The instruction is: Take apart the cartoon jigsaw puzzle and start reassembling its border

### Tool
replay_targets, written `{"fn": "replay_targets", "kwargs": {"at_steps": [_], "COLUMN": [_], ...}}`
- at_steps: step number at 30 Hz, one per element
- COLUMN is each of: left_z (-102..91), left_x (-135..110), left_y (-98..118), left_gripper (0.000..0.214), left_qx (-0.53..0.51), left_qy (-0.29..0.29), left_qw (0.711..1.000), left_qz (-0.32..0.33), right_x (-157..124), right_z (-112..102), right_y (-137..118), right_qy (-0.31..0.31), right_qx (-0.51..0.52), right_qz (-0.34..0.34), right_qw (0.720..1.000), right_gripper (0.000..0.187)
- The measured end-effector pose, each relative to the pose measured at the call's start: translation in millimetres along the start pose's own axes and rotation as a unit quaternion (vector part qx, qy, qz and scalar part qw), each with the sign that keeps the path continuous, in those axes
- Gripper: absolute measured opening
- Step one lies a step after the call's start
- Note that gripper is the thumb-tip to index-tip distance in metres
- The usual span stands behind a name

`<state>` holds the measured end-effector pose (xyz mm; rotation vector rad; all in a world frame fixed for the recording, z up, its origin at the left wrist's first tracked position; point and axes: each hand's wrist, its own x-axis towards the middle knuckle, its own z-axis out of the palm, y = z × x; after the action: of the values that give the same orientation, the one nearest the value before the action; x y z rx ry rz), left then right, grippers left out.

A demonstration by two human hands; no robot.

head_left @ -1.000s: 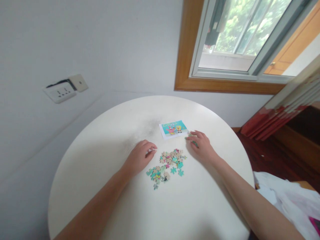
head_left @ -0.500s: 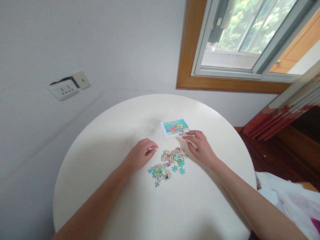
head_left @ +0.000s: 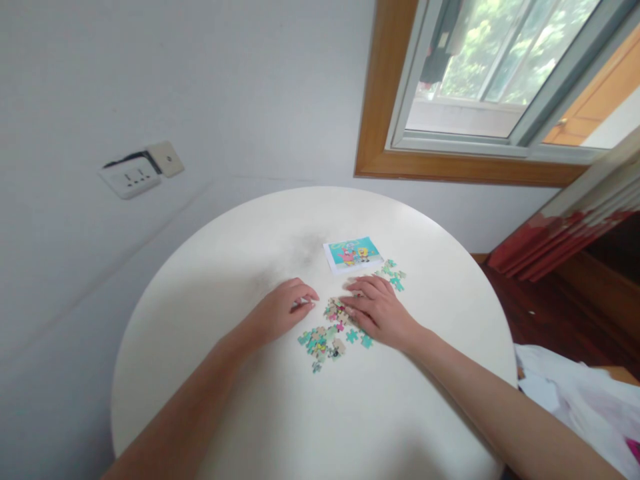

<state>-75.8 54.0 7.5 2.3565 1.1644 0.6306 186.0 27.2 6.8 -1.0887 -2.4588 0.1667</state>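
Right hand (head_left: 381, 312) flat on puzzle pile (head_left: 320, 340), grip open. Left hand (head_left: 281, 311) just left of pile, curled; can't tell grip state. Picture card (head_left: 353, 255) behind pile.

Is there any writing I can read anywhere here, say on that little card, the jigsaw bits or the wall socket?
No text here is clear enough to quote.
Card: faint pale marks above the cartoon picture, perhaps lettering, too blurred to read.
Puzzle pieces: only patches of colour, too small to show any words.
Wall socket: no label or brand that can be made out.
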Motion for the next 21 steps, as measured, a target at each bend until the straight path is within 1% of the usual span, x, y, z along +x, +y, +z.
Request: {"fn": "replay_targets", "kwargs": {"at_steps": [4,10,18,21], "left_z": [1.3,4.2,3.8,4.5], "left_x": [-1.0,-1.0,0.2,0.7], "left_y": [0.0,-0.7,1.5,2.3], "left_gripper": [0.019,0.019,0.018,0.018], "left_qx": [0.005,0.011,0.016,0.025], "left_qy": [-0.004,-0.005,0.000,-0.001], "left_qw": [1.000,1.000,1.000,1.000], "left_qz": [-0.002,0.000,-0.006,-0.006], "right_x": [-1.3,-1.2,1.2,4.6], "right_z": [-1.9,-0.9,0.4,1.7], "right_y": [2.8,2.6,-1.0,-2.9], "right_qy": [-0.003,-0.015,-0.001,0.000], "right_qx": [-0.007,0.001,0.010,0.005], "right_qz": [0.029,-0.005,-0.009,-0.008], "right_qw": [1.000,1.000,1.000,1.000], "right_gripper": [0.034,0.035,0.035,0.031]}}
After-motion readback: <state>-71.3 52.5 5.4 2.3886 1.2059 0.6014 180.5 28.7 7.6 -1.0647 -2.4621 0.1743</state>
